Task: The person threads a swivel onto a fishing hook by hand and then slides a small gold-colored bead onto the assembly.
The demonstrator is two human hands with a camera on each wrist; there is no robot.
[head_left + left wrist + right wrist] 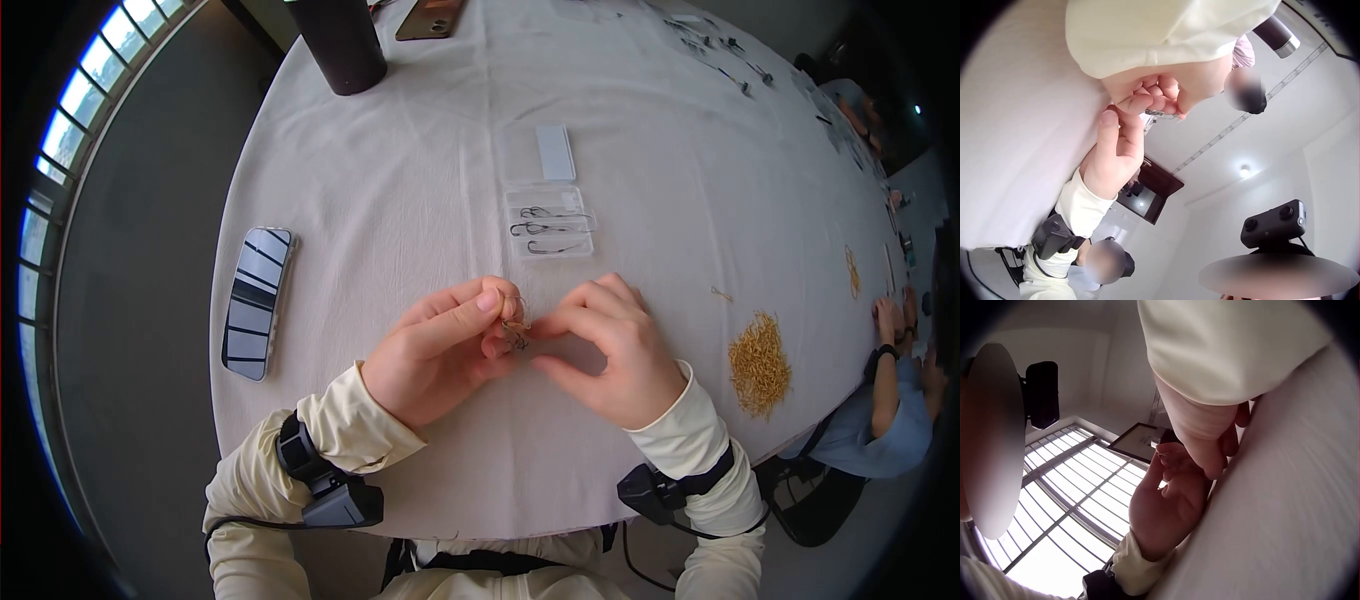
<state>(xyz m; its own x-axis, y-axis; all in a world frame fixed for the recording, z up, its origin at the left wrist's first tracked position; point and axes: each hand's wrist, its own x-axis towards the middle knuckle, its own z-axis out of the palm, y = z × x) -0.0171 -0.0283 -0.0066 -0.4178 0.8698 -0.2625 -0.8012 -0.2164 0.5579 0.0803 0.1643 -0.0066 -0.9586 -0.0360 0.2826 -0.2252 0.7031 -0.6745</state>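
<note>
My left hand [440,345] pinches a small cluster of thin metal hooks [516,332] between thumb and fingers, just in front of the clear box [549,248]. Close to its right side is my right hand [615,350], thumb and index finger apart, the index tip near the cluster; whether it touches is unclear. In the left wrist view, thin metal pieces [1163,114] show at the left hand's fingertips. Dark hooks [545,228] lie in the open clear box's compartments. A pile of small gold pieces [760,365] lies on the cloth at the right.
A phone [259,304] lies at the left. At the back stand a dark cup [338,45] and another phone [429,18]. A white rectangle [556,153] lies behind the box's compartments. Dark items [735,65] are scattered far right, where another person [895,400] sits.
</note>
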